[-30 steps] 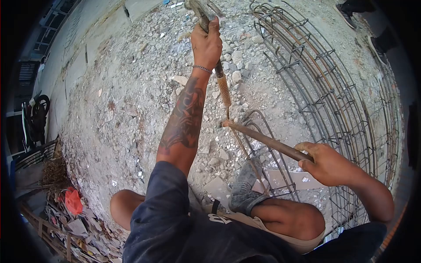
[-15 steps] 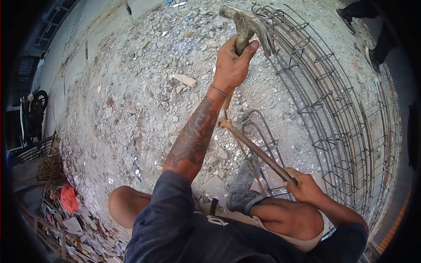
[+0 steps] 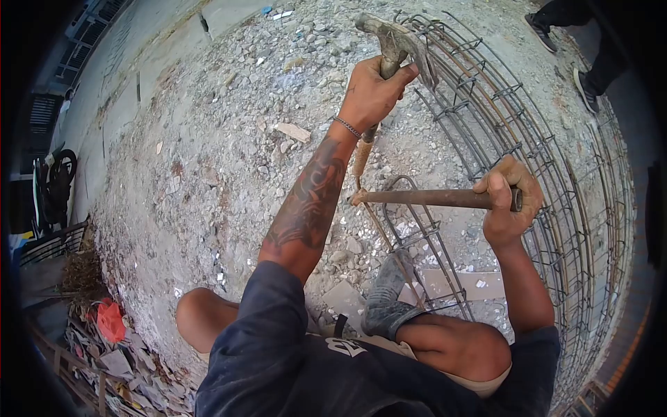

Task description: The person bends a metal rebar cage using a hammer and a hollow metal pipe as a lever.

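My left hand is wrapped round a claw hammer, close below its worn head. The handle runs down behind my wrist, and a brown, rough-looking length shows below it. My right hand grips the free end of a rusty metal pipe, thumb up. The pipe lies almost level across the view. Its other end meets a thin rod near a brown knobby joint. Beneath it stands a short bent rebar frame, by my boot.
Long tied rebar cages curve down the right side. Another person's shoes stand beyond them. Rubble covers the ground. A broken tile heap with a red bag lies lower left, and a parked motorbike farther left.
My right hand has risen and moved slightly right, swinging the pipe from a downward slant to nearly level. My left hand and the hammer have shifted slightly right and down.
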A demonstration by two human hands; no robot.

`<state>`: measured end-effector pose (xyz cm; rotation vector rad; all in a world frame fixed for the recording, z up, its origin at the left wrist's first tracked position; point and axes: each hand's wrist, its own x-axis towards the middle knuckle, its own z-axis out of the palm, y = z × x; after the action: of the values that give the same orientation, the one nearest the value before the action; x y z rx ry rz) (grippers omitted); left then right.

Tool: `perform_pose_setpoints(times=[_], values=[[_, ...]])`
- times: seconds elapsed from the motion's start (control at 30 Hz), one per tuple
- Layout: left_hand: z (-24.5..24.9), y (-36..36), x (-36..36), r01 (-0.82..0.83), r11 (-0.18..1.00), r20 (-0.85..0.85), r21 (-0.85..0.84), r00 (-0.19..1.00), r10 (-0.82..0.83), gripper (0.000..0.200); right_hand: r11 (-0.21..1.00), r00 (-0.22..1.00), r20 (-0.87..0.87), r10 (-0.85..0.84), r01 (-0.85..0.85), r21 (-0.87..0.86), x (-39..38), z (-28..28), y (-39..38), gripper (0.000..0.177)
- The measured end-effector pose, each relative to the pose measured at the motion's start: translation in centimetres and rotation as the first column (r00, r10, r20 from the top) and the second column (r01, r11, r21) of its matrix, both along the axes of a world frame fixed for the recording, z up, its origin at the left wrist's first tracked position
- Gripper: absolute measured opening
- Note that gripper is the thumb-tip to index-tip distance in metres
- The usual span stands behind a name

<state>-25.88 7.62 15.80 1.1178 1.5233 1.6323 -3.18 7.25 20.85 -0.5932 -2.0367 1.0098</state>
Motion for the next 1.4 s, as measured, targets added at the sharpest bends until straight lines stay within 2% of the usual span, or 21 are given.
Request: perform_pose_setpoints(times=[0.03, 0.07, 0.1, 0.17, 0.2, 0.23, 0.3, 0.43, 0.6, 0.7, 0.77, 0.8, 0.97, 1.03, 1.07, 1.1, 1.17, 1.23, 1.3, 1.33, 1.4], values=[[0.4, 0.2, 0.0, -0.003, 1.0, -0.017, -0.008, 1.0, 0.003, 0.029, 0.999, 0.962, -0.273, -0.015, 0.006, -0.035, -1.8, -0.7, 0.5, 0.016], [0.7, 0.4, -0.1, -0.004, 1.0, -0.035, -0.016, 0.999, 0.003, 0.03, 0.998, 0.849, -0.527, -0.042, 0.005, -0.07, -3.2, -0.9, 0.4, 0.021], [0.9, 0.6, 0.0, -0.003, 1.0, -0.033, -0.018, 0.999, 0.003, 0.03, 0.997, 0.85, -0.525, -0.043, 0.006, -0.072, -4.0, -0.5, -0.2, 0.021], [1.1, 0.7, 0.4, -0.007, 0.998, -0.01, -0.069, 1.0, 0.006, 0.032, 0.842, 0.801, -0.553, -0.229, -0.122, -0.525, -5.1, 1.0, -1.5, 0.029], [1.0, 1.0, 0.5, 0.0, 0.998, -0.012, -0.065, 1.0, -0.001, 0.032, 0.863, 0.807, -0.535, -0.252, -0.062, -0.501, -5.5, 1.2, -1.7, 0.035], [0.9, 1.4, 0.6, -0.027, 0.999, -0.018, -0.042, 0.999, 0.027, 0.031, 0.867, 0.806, -0.537, -0.247, -0.064, -0.495, -5.7, 1.4, -1.7, 0.035], [0.4, 1.4, 0.6, -0.058, 0.998, -0.02, -0.034, 0.998, 0.058, 0.03, 0.84, 0.78, -0.49, -0.389, 0.082, -0.537, -5.8, 1.6, -2.3, 0.036], [0.3, 1.6, 0.6, -0.023, 0.999, 0.048, -0.038, 0.999, 0.024, 0.026, 0.846, 0.767, -0.462, -0.445, 0.191, -0.497, -6.7, 1.9, -2.4, 0.036], [0.7, 1.3, 0.6, -0.027, 0.999, 0.01, -0.033, 1.0, 0.027, 0.024, 0.846, 0.804, -0.403, -0.437, 0.216, -0.487, -8.2, 2.6, -2.4, 0.037], [0.3, 0.8, 0.6, -0.005, 1.0, 0.036, -0.005, 0.999, 0.005, 0.023, 0.866, 0.834, -0.386, -0.395, 0.198, -0.459, -9.5, 1.9, -2.6, 0.036], [0.1, 0.4, 0.2, -0.002, 1.0, 0.066, -0.018, 0.998, 0.003, 0.021, 0.929, 0.889, -0.32, -0.328, 0.242, -0.279, -11.3, -0.2, -1.0, 0.035], [0.1, 0.1, -0.1, 0.018, 0.998, 0.125, 0.06, 0.992, -0.026, 0.019, 0.922, 0.885, -0.318, -0.339, 0.246, -0.298, -12.0, 0.0, -0.9, 0.033], [0.3, -0.6, -0.1, 0.01, 1.0, 0.166, 0.013, 0.986, -0.012, 0.017, 0.908, 0.86, -0.35, -0.372, 0.259, -0.33, -12.8, -0.1, -0.9, 0.031], [0.2, -0.5, 0.0, 0.05, 0.985, 0.144, 0.167, 0.987, -0.074, 0.018, 0.937, 0.922, -0.232, -0.311, 0.338, 0.087, -12.7, -0.2, -1.2, 0.03], [0.1, -0.3, 0.1, 0.041, 0.998, 0.108, 0.057, 0.993, -0.047, 0.018, 0.89, 0.944, -0.213, -0.253, 0.314, 0.33, -12.1, -0.4, -0.5, 0.025], [0.2, -0.3, 0.2, 0.034, 0.998, 0.116, 0.061, 0.992, -0.041, 0.018, 0.891, 0.947, -0.207, -0.247, 0.305, 0.336, -11.9, -0.1, -0.3, 0.025], [0.4, -0.3, 0.5, 0.085, 0.988, 0.196, 0.126, 0.975, -0.109, 0.017, 0.728, 0.941, -0.126, -0.315, 0.325, 0.604, -11.6, 0.7, 0.1, 0.02], [-0.4, -0.5, -0.2, 0.056, 0.989, 0.171, 0.136, 0.982, -0.079, 0.023, 0.764, 0.947, -0.072, -0.313, 0.296, 0.573, -11.5, 0.3, 1.5, 0.018], [-1.8, -0.9, -1.2, 0.234, 0.931, 0.415, 0.28, 0.845, -0.337, 0.032, 0.918, 0.988, -0.135, -0.08, 0.126, 0.376, -12.2, -0.2, 3.0, 0.017], [-1.7, -1.2, -0.3, 0.181, 0.925, 0.448, 0.334, 0.833, -0.325, 0.043, 0.916, 0.989, -0.143, -0.02, 0.075, 0.394, -12.7, -0.2, 3.4, 0.019], [-0.7, -2.0, 1.1, 0.157, 0.896, 0.456, 0.416, 0.816, -0.355, 0.05, 0.915, 0.995, -0.081, -0.064, 0.091, 0.392, -13.5, 0.2, 3.4, 0.016]])
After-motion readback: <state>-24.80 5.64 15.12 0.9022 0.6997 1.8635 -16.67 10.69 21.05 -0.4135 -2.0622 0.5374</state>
